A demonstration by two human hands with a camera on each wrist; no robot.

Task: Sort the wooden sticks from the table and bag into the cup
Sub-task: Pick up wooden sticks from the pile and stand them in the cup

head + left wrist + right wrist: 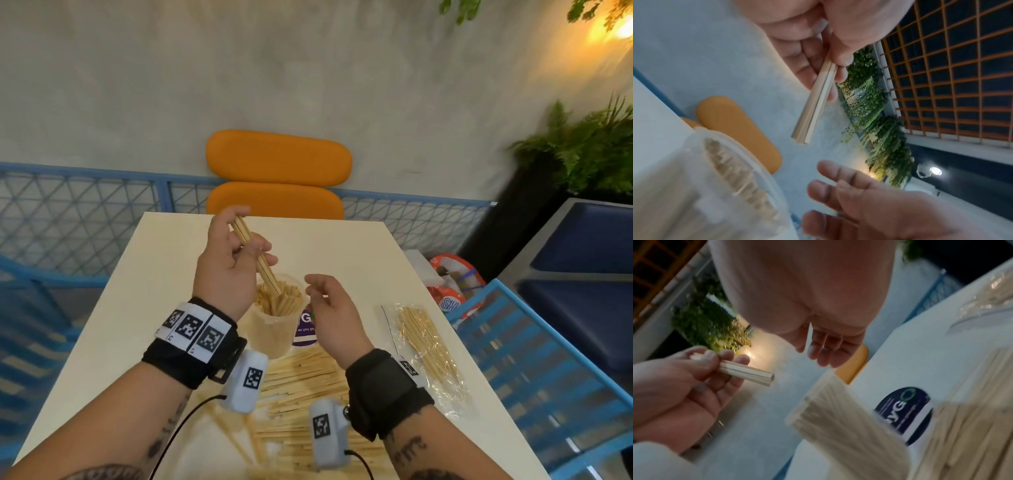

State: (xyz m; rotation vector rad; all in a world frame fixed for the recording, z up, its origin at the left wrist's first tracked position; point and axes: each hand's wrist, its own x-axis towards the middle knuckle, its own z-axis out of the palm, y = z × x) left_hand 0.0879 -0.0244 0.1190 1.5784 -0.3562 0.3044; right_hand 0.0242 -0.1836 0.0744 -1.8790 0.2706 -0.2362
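A clear plastic cup (274,330) packed with wooden sticks stands at the middle of the cream table (144,291). My left hand (236,253) pinches a small bundle of sticks (265,270) just above the cup's mouth, their lower ends at the rim. The bundle (813,110) shows between thumb and fingers in the left wrist view. My right hand (325,301) hovers beside the cup's right rim, fingers relaxed, holding nothing. Loose sticks (301,383) lie in a pile below the cup. A clear bag (428,349) holding more sticks lies to the right.
An orange chair (277,171) stands past the far table edge. Blue chairs flank the table at both sides. A red and white shopping bag (448,284) sits off the right edge. A purple label (305,329) shows next to the cup.
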